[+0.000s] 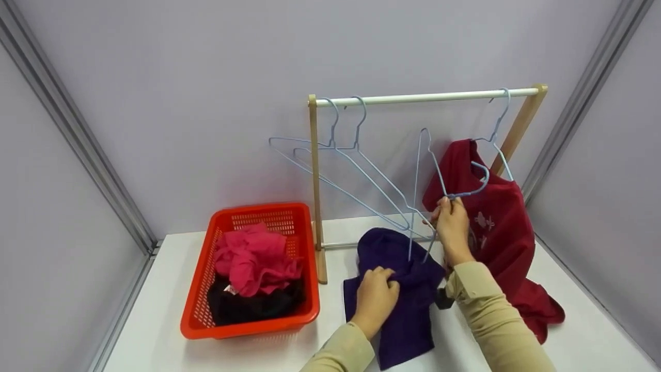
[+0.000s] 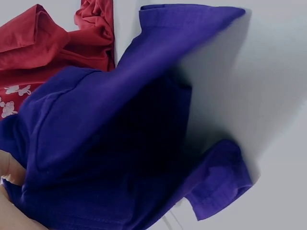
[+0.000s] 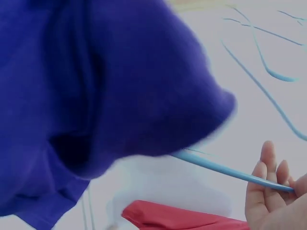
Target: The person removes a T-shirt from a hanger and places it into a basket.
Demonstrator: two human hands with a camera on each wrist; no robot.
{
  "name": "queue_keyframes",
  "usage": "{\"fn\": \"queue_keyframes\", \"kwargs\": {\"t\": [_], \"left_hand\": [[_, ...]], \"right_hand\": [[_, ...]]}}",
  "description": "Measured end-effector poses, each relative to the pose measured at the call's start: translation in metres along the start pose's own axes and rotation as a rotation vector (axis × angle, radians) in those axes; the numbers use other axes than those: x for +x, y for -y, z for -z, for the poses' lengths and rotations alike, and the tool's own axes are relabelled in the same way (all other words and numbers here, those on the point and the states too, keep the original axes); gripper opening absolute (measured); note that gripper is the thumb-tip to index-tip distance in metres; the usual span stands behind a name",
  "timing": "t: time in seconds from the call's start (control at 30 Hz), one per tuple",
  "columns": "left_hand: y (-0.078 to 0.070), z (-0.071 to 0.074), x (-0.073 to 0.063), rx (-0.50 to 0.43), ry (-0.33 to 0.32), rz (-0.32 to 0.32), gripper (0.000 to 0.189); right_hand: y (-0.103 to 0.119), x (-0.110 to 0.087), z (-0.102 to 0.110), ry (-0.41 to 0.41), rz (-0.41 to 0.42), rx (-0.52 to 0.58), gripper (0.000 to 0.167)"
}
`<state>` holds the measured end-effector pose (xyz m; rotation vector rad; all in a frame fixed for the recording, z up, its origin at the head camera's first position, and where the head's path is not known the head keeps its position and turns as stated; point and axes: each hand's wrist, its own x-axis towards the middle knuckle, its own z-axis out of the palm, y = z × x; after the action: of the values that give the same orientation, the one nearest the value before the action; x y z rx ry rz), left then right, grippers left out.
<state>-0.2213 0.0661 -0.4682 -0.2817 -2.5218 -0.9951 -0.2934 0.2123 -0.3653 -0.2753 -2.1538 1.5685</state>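
Note:
My left hand (image 1: 377, 299) pinches the cloth of a dark purple shirt (image 1: 408, 325) held up over the white table. A light blue wire hanger (image 1: 438, 166) is in my right hand (image 1: 453, 227), gripped close to the base of its hook, which points right. The hanger's far end runs down into the purple shirt, where the cloth hides it. In the right wrist view, the hanger wire (image 3: 225, 170) passes from the fingers to behind the shirt (image 3: 144, 86). The left wrist view has the shirt's short sleeve (image 2: 220, 179) hanging loose, with fingers (image 2: 12, 170) at the cloth's edge.
A small rack with a white rail (image 1: 413, 98) and wooden posts stands against the back wall. Two blue hangers (image 1: 356, 132) hang at its left, a red shirt (image 1: 508, 222) on another at its right. An orange-red basket (image 1: 199, 315) at left holds pink (image 1: 253, 258) and black (image 1: 253, 310) cloth.

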Motion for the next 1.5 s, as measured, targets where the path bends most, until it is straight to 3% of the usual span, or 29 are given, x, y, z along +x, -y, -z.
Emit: {"fn": "queue_keyframes", "kwargs": {"t": [0.13,0.33,0.57,0.63,0.8,0.97,1.07,1.17,1.3,1.4,1.5], "left_hand": [[0.006,-0.001,-0.001,0.062,-0.002,0.004,0.018],[0.018,-0.002,-0.003,0.122,0.029,0.010,0.024],[0.038,-0.007,-0.006,0.203,0.109,0.000,0.025],[0.042,-0.009,-0.007,0.216,0.134,0.001,0.026],[0.052,-0.017,-0.012,0.238,0.186,0.042,0.035],[0.058,-0.028,-0.017,0.231,0.112,0.056,0.048],[0.059,-0.034,-0.019,0.163,0.083,0.062,0.068],[0.062,-0.038,-0.021,0.083,0.148,0.071,0.089],[0.065,-0.036,-0.023,0.005,0.290,0.086,0.100],[0.064,-0.033,-0.022,0.029,0.399,0.100,0.099],[0.060,-0.031,-0.020,0.134,0.488,0.075,0.093]], "right_hand": [[0.011,0.007,0.004,0.056,-0.045,-0.002,0.020],[0.025,0.012,0.013,0.232,-0.148,0.162,0.034],[0.039,0.019,0.027,0.350,-0.133,0.215,0.037],[0.044,0.019,0.031,0.367,-0.140,0.217,0.032],[0.058,0.018,0.034,0.368,-0.178,0.343,0.015],[0.072,0.013,0.034,0.369,-0.162,0.410,0.012],[0.080,0.010,0.033,0.362,-0.144,0.422,0.012],[0.086,0.011,0.031,0.353,-0.123,0.462,0.012],[0.091,0.014,0.028,0.344,-0.100,0.526,0.012],[0.094,0.016,0.026,0.346,-0.096,0.555,0.013],[0.097,0.018,0.026,0.364,-0.087,0.530,0.025]]}}
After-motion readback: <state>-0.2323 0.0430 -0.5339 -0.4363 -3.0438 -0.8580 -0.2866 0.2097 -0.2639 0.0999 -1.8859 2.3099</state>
